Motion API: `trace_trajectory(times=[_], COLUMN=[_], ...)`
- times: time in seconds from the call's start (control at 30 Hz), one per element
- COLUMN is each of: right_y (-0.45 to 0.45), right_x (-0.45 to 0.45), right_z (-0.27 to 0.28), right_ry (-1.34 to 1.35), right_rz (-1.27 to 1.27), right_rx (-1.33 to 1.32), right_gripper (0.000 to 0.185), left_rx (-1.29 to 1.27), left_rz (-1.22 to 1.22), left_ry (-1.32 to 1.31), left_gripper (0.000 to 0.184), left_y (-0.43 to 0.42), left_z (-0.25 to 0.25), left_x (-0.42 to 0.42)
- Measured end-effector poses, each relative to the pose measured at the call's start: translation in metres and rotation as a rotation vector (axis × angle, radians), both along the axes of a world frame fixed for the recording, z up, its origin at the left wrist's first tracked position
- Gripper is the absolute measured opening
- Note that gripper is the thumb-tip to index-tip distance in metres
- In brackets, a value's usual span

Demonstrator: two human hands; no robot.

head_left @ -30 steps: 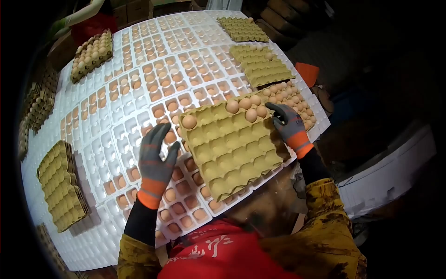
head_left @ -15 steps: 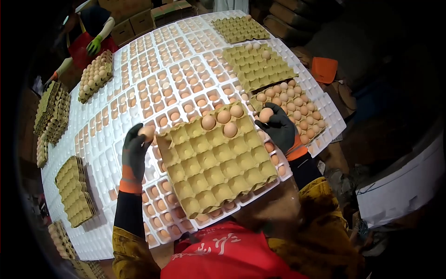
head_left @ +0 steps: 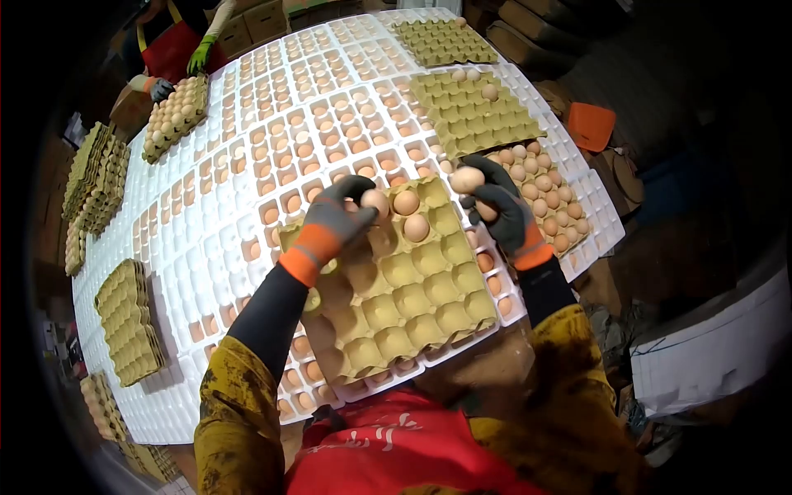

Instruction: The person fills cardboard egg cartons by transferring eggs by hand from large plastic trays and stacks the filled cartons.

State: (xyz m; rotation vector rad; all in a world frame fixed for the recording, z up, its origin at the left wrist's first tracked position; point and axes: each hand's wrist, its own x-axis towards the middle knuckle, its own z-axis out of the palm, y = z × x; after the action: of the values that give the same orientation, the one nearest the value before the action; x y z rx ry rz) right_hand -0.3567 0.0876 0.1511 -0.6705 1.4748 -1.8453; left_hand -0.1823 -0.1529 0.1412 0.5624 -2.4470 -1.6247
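A yellowish pulp egg tray (head_left: pixel 404 301) lies over white plastic trays in front of me, its cups mostly bare. My left hand (head_left: pixel 334 216), in a dark glove with an orange cuff, reaches over its far left part. Thumb and fingers close round a brown egg (head_left: pixel 375 204) there. Two more eggs, one at the far row (head_left: pixel 406 202) and one nearer (head_left: pixel 417 228), sit in cups just right of those fingers. At the tray's far right corner, my right hand (head_left: pixel 507 210) grips two eggs, an upper one (head_left: pixel 468 179) and a lower one (head_left: pixel 487 210) partly hidden by fingers.
White plastic trays (head_left: pixel 177 289), many cups holding eggs, cover the table. A full egg tray (head_left: pixel 540 194) and a sparsely filled pulp tray (head_left: pixel 474 115) lie right. Stacked pulp trays (head_left: pixel 132 322) stand left. Across the table, a co-worker's gloved hands (head_left: pixel 200 56) are near another egg-filled tray (head_left: pixel 176 120).
My left hand has moved right from the white trays onto an egg in the pulp tray. The tray's far right egg has left its cup; my right hand now holds two eggs.
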Motion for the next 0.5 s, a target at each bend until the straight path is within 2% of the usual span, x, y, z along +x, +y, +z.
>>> trace_trajectory(times=[0.03, 0.1, 0.17, 0.23, 0.27, 0.3, 0.33, 0.37, 0.43, 0.5], right_y=[0.006, 0.001, -0.007, -0.015, -0.018, -0.022, -0.022, -0.016, 0.0, 0.022], right_x=[0.007, 0.015, 0.029, 0.047, 0.054, 0.059, 0.061, 0.061, 0.065, 0.056], right_z=[0.001, -0.001, -0.004, -0.032, -0.026, -0.017, -0.01, -0.003, 0.014, -0.011], right_ry=[-0.072, 0.531, 1.187, 1.465, 1.442, 1.424, 1.362, 1.299, 1.068, 0.956], right_rz=[0.017, 0.135, 0.168, 0.073, 0.096, 0.11, 0.054, 0.011, -0.072, -0.333], right_rx=[-0.041, 0.229, 0.392, 0.681, 0.771, 0.854, 0.777, 0.697, 0.567, 0.126], right_gripper=[0.046, 0.046, 0.052, 0.057, 0.058, 0.059, 0.052, 0.046, 0.057, 0.051], left_rx=[0.378, 0.908, 1.049, 0.812, 0.549, 0.033, -0.499, -0.712, -0.927, -1.137], left_rz=[0.058, 0.015, 0.077, 0.082, -0.017, -0.069, -0.02, -0.03, -0.186, -0.341], left_ry=[0.004, 0.204, 0.291, 0.269, 0.087, 0.112, 0.117, 0.048, -0.231, -0.337], left_gripper=[0.04, 0.045, 0.044, 0.05, 0.053, 0.053, 0.053, 0.048, 0.051, 0.055], left_y=[-0.006, -0.016, -0.008, -0.017, -0.032, -0.023, -0.013, 0.004, 0.03, 0.039], left_z=[0.002, 0.002, 0.022, -0.006, -0.024, -0.029, -0.033, -0.015, 0.02, 0.016], left_x=[0.003, 0.009, 0.0, -0.024, -0.042, -0.051, -0.059, -0.058, -0.061, -0.074])
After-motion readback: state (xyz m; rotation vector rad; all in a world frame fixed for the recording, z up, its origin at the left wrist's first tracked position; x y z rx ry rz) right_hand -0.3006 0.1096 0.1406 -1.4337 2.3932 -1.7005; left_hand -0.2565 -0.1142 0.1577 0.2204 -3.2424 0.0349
